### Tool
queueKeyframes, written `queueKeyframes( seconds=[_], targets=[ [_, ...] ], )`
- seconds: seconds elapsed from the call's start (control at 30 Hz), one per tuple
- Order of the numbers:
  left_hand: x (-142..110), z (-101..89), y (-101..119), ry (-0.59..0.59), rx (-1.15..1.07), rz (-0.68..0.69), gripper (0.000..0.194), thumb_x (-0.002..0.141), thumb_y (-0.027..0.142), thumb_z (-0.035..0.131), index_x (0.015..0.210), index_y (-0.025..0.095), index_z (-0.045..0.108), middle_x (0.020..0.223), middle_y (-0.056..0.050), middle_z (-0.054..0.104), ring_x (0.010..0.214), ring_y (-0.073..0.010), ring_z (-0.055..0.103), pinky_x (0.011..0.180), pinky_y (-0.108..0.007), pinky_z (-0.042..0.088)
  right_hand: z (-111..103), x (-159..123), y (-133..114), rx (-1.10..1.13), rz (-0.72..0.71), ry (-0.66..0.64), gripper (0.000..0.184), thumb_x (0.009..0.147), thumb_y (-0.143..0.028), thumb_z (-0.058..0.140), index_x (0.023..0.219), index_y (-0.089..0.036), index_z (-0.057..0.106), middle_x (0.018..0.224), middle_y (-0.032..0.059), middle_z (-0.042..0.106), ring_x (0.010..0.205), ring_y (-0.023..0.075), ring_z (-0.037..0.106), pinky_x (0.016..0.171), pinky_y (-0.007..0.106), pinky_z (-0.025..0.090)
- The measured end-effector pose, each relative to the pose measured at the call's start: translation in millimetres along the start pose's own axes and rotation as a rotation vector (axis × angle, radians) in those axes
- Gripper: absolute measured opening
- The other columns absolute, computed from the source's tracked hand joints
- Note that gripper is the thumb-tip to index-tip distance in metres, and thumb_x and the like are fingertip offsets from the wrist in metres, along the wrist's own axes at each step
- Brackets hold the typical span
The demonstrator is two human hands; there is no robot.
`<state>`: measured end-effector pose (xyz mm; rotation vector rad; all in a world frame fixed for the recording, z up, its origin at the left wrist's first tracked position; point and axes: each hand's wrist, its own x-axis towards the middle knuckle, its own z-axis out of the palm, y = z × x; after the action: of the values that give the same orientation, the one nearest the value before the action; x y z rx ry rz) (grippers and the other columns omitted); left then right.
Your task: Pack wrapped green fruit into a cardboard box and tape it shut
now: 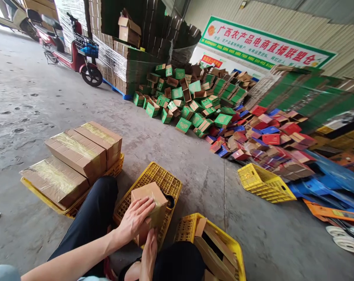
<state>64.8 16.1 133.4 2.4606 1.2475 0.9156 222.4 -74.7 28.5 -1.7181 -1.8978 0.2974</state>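
Bare forearm foremost, the left hand lay flat, fingers nearly together, on the taped carton atop a yellow crate; the right hand was against its near side, fingers extended, not clamped. Uneven pressure could have skidded the carton into the black round object beside it, or left tape lifting.

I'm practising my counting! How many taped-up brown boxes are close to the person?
4: the small box under the left hand, plus the near box, middle box and far box in the yellow crate on the left. More might be hidden underneath those.
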Motion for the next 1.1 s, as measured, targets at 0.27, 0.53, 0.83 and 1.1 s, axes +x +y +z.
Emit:
queueKeyframes(
  seconds=[0.27,0.53,0.83,1.1],
  targets=[
    [-10,-0.3,22,-0.037,-0.053,0.067,0.048,0.104,0.037,0.049,0.15,0.024,0.051,0.15,-0.011,0.057,0.142,-0.0275,0.049,0.116,-0.044,0.04,-61,73,-38,0.287,0.437,0.324,0.085,0.098,-0.06,0.049,0.165,-0.018,0.019,0.165,0.0186,0.034,0.149,0.036,0.039,0.114,0.05,0.045],
    [-21,6.6,36,-0.016,-0.127,0.053,0.051,0.102,0.028,0.047,0.152,0.025,0.048,0.148,-0.009,0.058,0.141,-0.0253,0.049,0.116,-0.043,0.04,-97,78,-26,0.354,0.435,0.259,0.065,0.096,-0.059,0.053,0.144,-0.015,0.055,0.14,0.0175,0.065,0.121,0.0292,0.068,0.096,0.038,0.057],
    [-8,-17.4,47,-0.114,-0.12,-0.021,0.068,0.096,0.065,0.054,0.152,0.028,0.048,0.157,-0.007,0.049,0.14,-0.0302,0.046,0.115,-0.045,0.04,-103,75,-21,0.408,0.489,0.278,0.065,0.092,-0.065,0.054,0.127,-0.012,0.071,0.129,0.0178,0.072,0.119,0.0317,0.069,0.099,0.038,0.055],
    [20,-4.8,21,-0.008,-0.041,-0.193,0.05,0.102,0.054,0.049,0.147,0.034,0.055,0.154,-0.005,0.051,0.143,-0.0318,0.041,0.118,-0.05,0.031,-94,68,-38,0.338,0.442,0.292,0.063,0.098,-0.061,0.048,0.132,-0.011,0.068,0.132,0.0192,0.07,0.121,0.0315,0.068,0.098,0.036,0.056]
  ],
)
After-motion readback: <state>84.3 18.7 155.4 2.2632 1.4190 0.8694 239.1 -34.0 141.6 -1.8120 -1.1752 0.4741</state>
